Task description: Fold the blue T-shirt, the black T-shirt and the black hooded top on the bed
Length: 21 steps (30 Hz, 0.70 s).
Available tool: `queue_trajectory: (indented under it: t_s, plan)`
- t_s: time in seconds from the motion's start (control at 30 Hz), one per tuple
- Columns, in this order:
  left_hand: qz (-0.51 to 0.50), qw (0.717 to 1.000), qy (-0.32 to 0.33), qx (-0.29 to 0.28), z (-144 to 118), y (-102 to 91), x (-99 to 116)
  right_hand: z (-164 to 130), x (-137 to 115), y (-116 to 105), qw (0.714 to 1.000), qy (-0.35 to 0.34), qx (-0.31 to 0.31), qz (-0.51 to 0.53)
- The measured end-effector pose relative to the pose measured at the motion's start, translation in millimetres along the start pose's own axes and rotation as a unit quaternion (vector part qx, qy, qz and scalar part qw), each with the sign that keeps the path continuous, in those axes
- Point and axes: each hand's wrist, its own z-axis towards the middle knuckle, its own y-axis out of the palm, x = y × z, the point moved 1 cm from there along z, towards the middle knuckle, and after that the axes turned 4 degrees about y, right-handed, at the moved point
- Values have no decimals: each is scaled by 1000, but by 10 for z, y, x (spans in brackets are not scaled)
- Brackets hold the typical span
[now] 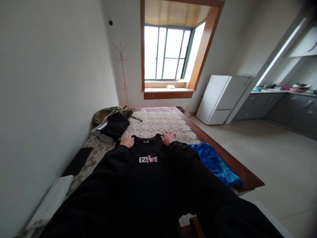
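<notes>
A black T-shirt (148, 178) lies spread on the patterned tablecloth, its neckline toward the window and a white-and-pink print on the chest. At its left shoulder edge, my left hand (127, 141) is closed on the fabric with curled fingers. My right hand (168, 138) grips the other shoulder, to the right of the collar. Both forearms are in black sleeves that blend with the shirt, so its sides and lower part are hard to make out.
Folded dark clothes (116, 125) and an olive bag (105, 114) are piled at the left by the wall. A black flat object (78, 161) and a white box-like object (51, 201) lie nearer. Blue clothing (213, 162) rests along the table's wooden right edge (247, 175).
</notes>
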Motion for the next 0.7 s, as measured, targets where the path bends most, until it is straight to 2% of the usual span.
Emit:
queue_trajectory:
  t_s: [0.13,0.23,0.37,0.5,0.63,0.7]
  plan:
    - [-14,999,-4,28,240,80,84,204,-189,87,1000,-9,24,14]
    - [-28,999,8,44,313,136,50,267,-209,181,998,-9,51,29]
    - [-46,997,29,56,342,203,-22,318,-131,287,996,0,76,53]
    - [-49,996,44,55,367,255,-42,372,-87,357,996,8,71,54]
    - [-44,996,53,61,343,219,5,351,-116,334,995,15,84,46]
    - [-45,994,63,75,304,183,65,297,-160,309,993,-7,107,38]
